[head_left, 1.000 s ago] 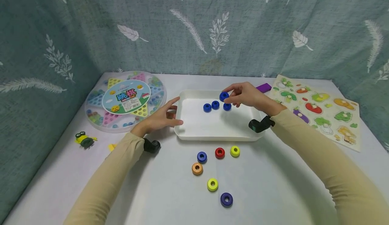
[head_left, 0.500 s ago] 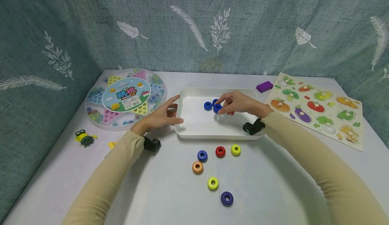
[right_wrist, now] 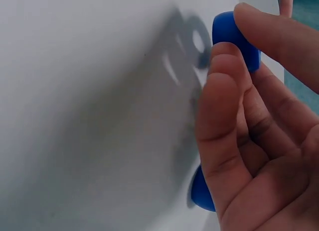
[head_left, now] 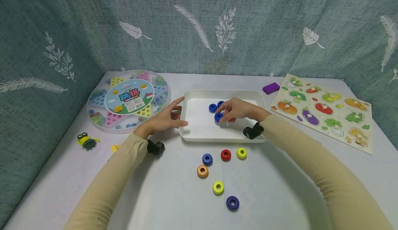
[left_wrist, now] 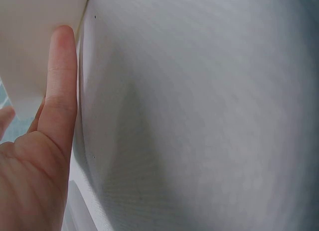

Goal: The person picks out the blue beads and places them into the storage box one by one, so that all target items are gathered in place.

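My right hand (head_left: pixel 237 111) is over the white tray (head_left: pixel 199 133), pinching a blue ring (head_left: pixel 218 117) between thumb and fingers. The right wrist view shows that same held ring (right_wrist: pixel 227 29) close above the tray floor, its reflection beside it. Two more blue rings sit just beyond the fingers, one to the left (head_left: pixel 212 108) and one partly covered by the hand (head_left: pixel 220 103). Another blue ring (right_wrist: pixel 203 191) shows from behind the fingers in the right wrist view. At the tray's left end, my left hand (head_left: pixel 163 121) rests spread, its straight thumb (left_wrist: pixel 62 71) against the tray wall.
Before the tray lie a blue ring (head_left: pixel 207 159), an orange ring (head_left: pixel 202 171), a red ring (head_left: pixel 226 155), yellow rings (head_left: pixel 241 153) and a dark blue ring (head_left: pixel 232 203). A round game box (head_left: pixel 129 100) stands left, a vegetable puzzle board (head_left: pixel 323 114) right, a purple block (head_left: pixel 271 88) behind.
My right hand has carried the blue ring from above the tray's back, lower, leftward and toward me, to just in front of the other blue rings. My left hand keeps its place.
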`<state>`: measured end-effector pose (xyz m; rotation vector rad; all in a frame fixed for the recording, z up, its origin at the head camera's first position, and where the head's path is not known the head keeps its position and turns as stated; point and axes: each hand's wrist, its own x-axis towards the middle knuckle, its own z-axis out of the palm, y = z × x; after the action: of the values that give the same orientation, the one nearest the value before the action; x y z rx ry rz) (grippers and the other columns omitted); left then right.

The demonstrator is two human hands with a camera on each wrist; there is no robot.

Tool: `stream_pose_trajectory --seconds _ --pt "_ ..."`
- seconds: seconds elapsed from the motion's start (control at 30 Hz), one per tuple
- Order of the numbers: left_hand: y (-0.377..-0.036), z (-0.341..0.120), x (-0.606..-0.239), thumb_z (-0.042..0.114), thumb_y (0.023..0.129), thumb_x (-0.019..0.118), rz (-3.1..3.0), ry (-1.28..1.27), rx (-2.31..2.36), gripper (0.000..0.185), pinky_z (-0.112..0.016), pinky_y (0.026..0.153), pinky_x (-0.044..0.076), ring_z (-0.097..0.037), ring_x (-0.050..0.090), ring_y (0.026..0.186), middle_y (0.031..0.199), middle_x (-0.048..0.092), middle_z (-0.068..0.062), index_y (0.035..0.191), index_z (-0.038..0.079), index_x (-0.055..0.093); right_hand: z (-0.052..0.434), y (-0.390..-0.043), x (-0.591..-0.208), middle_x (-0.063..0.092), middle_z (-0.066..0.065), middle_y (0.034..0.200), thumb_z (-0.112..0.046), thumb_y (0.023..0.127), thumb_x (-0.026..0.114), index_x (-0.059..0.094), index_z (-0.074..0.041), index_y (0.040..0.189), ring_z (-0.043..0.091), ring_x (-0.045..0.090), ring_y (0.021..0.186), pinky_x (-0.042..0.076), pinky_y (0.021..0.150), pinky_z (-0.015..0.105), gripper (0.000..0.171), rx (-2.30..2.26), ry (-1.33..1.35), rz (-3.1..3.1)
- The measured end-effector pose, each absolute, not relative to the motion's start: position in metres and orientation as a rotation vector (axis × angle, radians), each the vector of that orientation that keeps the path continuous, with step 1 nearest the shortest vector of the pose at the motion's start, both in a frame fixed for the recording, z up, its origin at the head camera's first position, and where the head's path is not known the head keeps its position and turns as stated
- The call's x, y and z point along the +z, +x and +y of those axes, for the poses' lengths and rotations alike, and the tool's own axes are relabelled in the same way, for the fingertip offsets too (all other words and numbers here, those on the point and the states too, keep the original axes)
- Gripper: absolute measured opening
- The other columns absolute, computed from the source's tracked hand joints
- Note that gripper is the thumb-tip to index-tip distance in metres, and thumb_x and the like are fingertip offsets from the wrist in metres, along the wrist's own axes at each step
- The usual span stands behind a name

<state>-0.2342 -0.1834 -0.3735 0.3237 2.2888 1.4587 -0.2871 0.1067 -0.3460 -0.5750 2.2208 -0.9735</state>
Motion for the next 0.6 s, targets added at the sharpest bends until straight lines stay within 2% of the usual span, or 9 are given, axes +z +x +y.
stream_pose_trajectory --seconds 0.6 --pt "-0.2355 -0.1833 -0.3748 0.016 0.084 0.072 2.28 0.305 1.469 0.093 -0.038 0.087 0.039 -0.03 0.047 0.109 0.142 0.033 -0.017 0.153 0.024 0.009 0.1061 -0.2918 -0.3497 0.064 0.003 0.073 -0.008 0.083 0.073 0.06 0.003 0.12 0.013 0.053 0.061 0.048 0.062 0.026 0.041 -0.927 -0.562 2.211"
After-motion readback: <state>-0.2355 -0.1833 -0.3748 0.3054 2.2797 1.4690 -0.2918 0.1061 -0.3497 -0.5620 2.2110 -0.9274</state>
